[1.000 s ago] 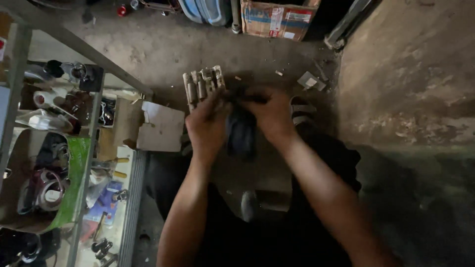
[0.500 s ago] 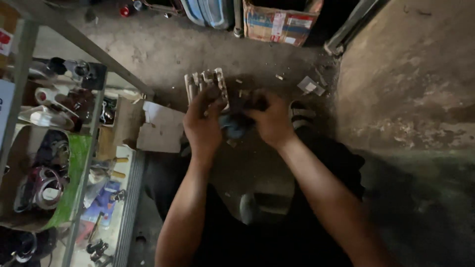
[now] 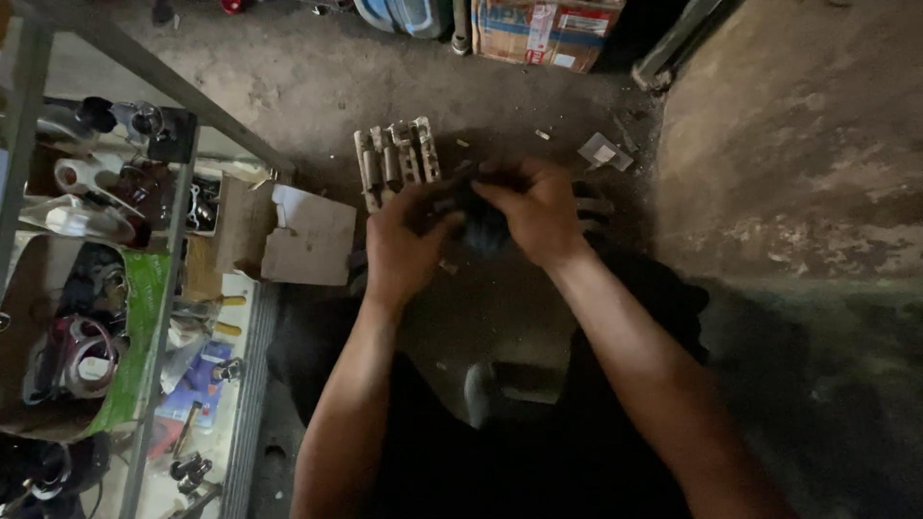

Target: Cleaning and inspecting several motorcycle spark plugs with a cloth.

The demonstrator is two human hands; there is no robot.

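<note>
Dark part: a small, dark, roundish thing held between both hands above the concrete floor; too dim and blurred to tell what kind of part it is.
Left hand: fingers curled round the left side of the dark part, thumb towards it, clasping it.
Right hand: closed over the top and right side of the dark part, knuckles up, fingertips touching those of the left hand.
Forearms: both bare, rising from the bottom edge of the view and meeting at the part.
Metal block: a pale, ribbed casting with several parallel bars, lying on the floor just beyond the left hand.
Cardboard piece: a torn, light flap lying on the floor beside the left hand, against the shelf rack.
Shelf rack: a metal frame along the left edge, crowded with tools, coils and small parts, with a green sheet on one level.
Cardboard box: at the far edge of the floor, near a blue container.
Paper scrap: on the floor just beyond the right hand.
Wall: rough, stained plaster on the right side.
</note>
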